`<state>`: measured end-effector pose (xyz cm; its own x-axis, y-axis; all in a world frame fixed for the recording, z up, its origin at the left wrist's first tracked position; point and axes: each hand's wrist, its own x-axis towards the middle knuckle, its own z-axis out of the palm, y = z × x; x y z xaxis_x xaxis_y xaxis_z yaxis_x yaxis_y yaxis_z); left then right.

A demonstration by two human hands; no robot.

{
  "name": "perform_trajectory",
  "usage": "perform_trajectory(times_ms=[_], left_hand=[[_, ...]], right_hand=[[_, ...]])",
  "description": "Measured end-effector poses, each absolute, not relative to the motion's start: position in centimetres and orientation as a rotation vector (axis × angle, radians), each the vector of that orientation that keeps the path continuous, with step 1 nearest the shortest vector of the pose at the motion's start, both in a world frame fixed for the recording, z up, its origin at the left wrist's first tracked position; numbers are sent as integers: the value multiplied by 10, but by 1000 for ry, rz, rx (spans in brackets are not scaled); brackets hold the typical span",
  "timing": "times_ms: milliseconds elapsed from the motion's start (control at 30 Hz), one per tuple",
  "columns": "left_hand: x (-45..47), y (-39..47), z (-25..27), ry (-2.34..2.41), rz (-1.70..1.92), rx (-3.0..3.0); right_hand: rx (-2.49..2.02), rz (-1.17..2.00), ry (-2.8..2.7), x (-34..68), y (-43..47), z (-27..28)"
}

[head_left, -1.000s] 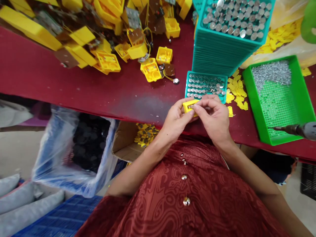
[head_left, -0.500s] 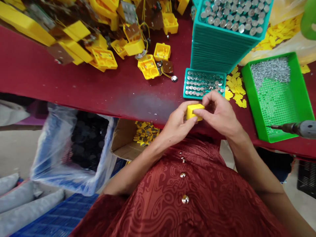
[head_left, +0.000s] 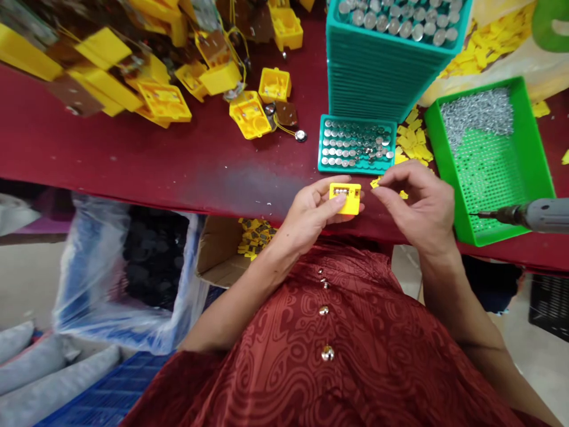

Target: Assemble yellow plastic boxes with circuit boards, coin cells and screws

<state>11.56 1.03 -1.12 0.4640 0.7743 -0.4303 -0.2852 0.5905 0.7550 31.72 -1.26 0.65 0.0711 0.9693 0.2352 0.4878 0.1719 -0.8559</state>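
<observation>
My left hand grips a small yellow plastic case, its thumb pressed on the face. An open slot in the case shows button cells side by side. To the right, my right hand is apart from the case, thumb and forefinger pinching a small flat yellow piece. Just behind the hands lies a teal tray with rows of button cells. A pile of similar flat yellow pieces sits beside that tray, partly hidden by my right hand.
A tall teal tray stack stands behind. At right is a green basket of small metal parts, with an electric screwdriver over its edge. Yellow housings with wires crowd the back left. Below the table edge are a carton and a plastic-lined crate.
My right hand has come away from the case to the right and now pinches a yellow piece. The case has turned in my left hand, showing its slot with the cells. The view has shifted slightly.
</observation>
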Motion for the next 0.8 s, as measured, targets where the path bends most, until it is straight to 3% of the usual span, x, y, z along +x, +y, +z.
perform_trajectory(times_ms=[333,800], left_hand=[[120,5,-8,864,644,598],[107,13,-6,1032,824,642]], right_hand=[[-1395,388,-1734,307,-16,-13],[-1783,137,-1823,326,-25,-42]])
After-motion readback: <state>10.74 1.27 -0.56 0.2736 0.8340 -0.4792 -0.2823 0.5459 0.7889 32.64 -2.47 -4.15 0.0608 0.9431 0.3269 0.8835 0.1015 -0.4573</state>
